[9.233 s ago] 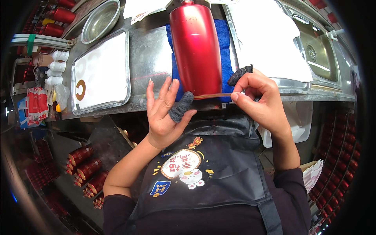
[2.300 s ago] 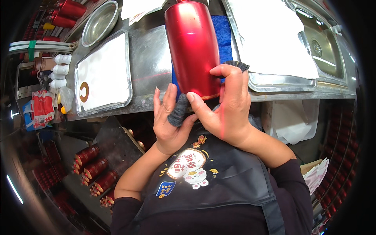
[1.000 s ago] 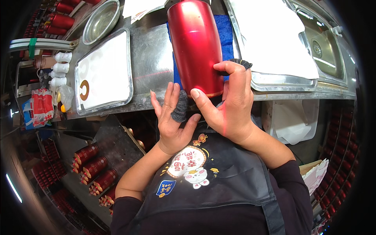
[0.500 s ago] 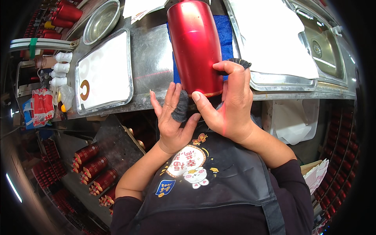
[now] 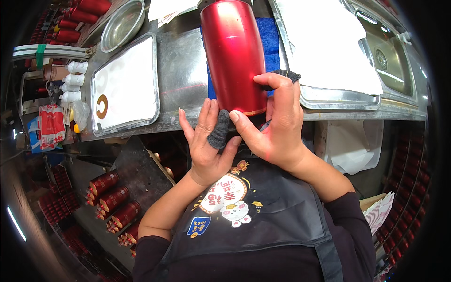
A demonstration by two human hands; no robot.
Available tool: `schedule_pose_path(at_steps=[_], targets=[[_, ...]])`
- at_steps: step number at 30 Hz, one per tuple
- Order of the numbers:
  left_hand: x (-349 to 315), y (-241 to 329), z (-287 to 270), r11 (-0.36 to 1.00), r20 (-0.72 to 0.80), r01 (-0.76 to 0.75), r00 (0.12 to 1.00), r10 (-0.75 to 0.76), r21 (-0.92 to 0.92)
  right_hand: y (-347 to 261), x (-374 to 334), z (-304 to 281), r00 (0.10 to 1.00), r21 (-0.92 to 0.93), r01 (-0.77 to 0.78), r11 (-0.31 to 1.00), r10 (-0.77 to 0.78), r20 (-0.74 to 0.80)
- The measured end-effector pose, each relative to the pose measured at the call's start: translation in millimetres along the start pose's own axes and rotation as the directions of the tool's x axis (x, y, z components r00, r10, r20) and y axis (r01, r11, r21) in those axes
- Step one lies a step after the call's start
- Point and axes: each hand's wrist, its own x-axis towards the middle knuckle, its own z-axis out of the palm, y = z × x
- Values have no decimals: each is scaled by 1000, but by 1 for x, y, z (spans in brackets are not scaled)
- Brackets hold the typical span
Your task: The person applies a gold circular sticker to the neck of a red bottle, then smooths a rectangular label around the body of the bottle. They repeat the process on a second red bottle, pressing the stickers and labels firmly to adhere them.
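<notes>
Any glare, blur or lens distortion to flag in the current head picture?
Head view: glare whitens part of the red bottle; the white sheet to its right looks washed out; the counter bends along its front edge; the left hand and right hand look fairly sharp.

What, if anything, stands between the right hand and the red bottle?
Nothing visible: the right hand is at the red bottle, its thumb at the bottom rim and a bent finger against the side.

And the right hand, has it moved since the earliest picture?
Yes. Judged against the right-side metal tray, the right hand has moved to the left, and it is now at the near end of the red bottle.
</notes>
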Motion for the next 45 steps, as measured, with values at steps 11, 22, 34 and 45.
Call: schedule_pose_path(at_steps=[11,22,34,45], targets=[[-2,-1,1,1000,12,19,1000,-19,-20,0,1,3,1000,8,-6,1000,6,-27],[1,0,0,1000,15,8,1000,-8,13,-1,0,3,999,52,-20,998,22,-27],[10,6,-10,993,31,-9,1000,6,114,10,-2,-3,999,166,-43,985,39,26],[14,6,-13,990,25,-33,999,30,138,11,-5,-2,1000,108,-16,994,13,23]])
